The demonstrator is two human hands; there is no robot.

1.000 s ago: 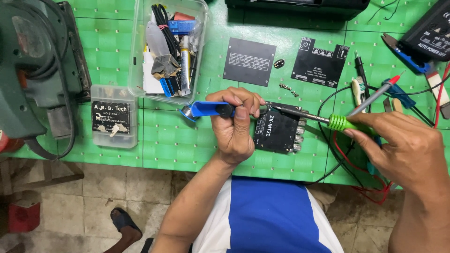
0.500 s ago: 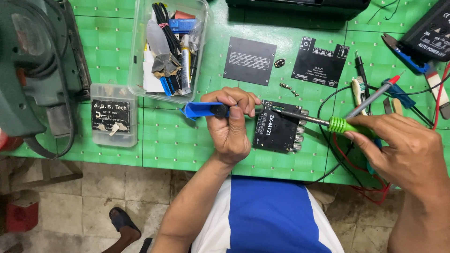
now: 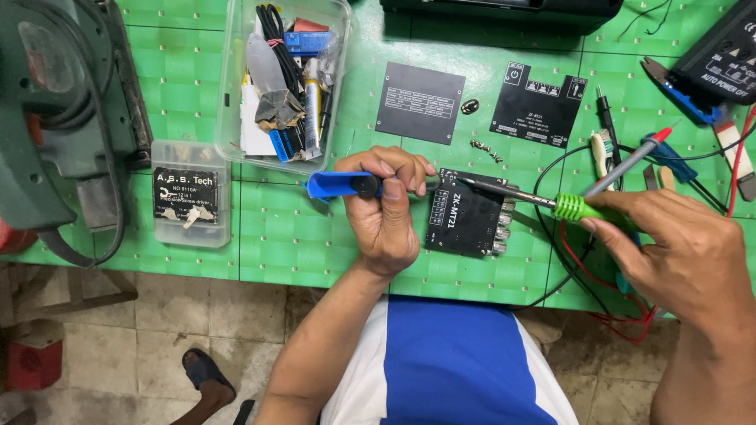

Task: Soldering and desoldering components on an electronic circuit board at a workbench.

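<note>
Two black label plates (image 3: 419, 102) lie above the circuit board (image 3: 466, 222).

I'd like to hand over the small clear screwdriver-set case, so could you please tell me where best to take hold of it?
Grip the clear case across its two long sides, coming from above. It lies flat on the green table, a shallow upright rectangle with open mat along its right side; the green machine crowds its left.

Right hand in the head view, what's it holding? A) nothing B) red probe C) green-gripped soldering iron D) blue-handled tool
C: the right hand grips the green-gripped soldering iron, its metal tip reaching to the top edge of the small black circuit board; the blue-handled tool is in the left hand.
</note>
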